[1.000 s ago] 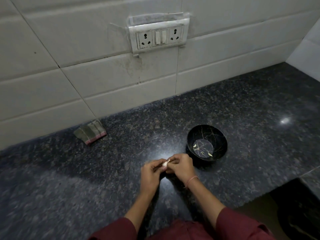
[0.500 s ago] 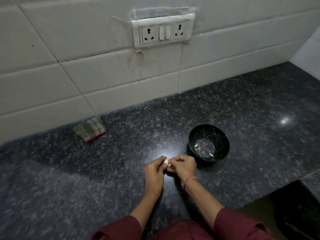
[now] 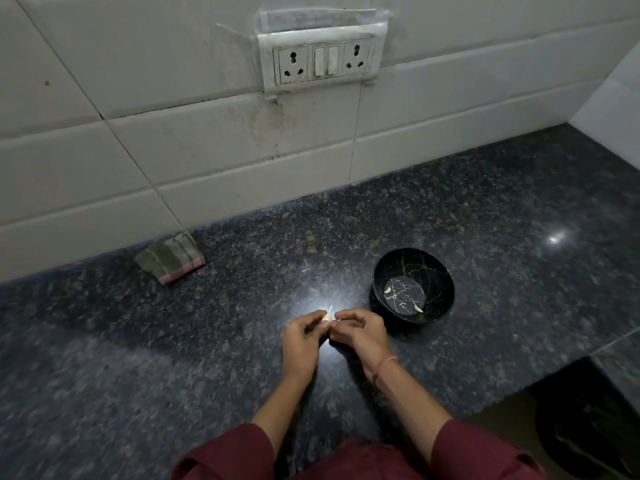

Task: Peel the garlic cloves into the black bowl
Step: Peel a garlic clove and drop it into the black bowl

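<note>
Fingers (image 3: 309,321) on the left hand (image 3: 300,344) were curled round a garlic clove (image 3: 326,317), pinching it just above the surface (image 3: 207,341). The right hand (image 3: 360,336) was jammed right up against it, fingertips (image 3: 346,320) nipped onto the same clove from the other side, with a thin sliver of skin (image 3: 330,310) sticking up between them. So both sets of fingers were clamped on that one clove. Black bowl (image 3: 440,282) with gold crackle lines sat just beside the right hand, a bit further back, with a couple of small pale peeled cloves (image 3: 388,290) on its bottom, apart from each other. Pinkish thread band (image 3: 382,367) on the right wrist, maroon sleeves (image 3: 478,452). Folded striped cloth (image 3: 171,258) lay well off to the left against the white tiles (image 3: 104,168), and a grubby double socket panel (image 3: 323,60) sat up on that wall.
</note>
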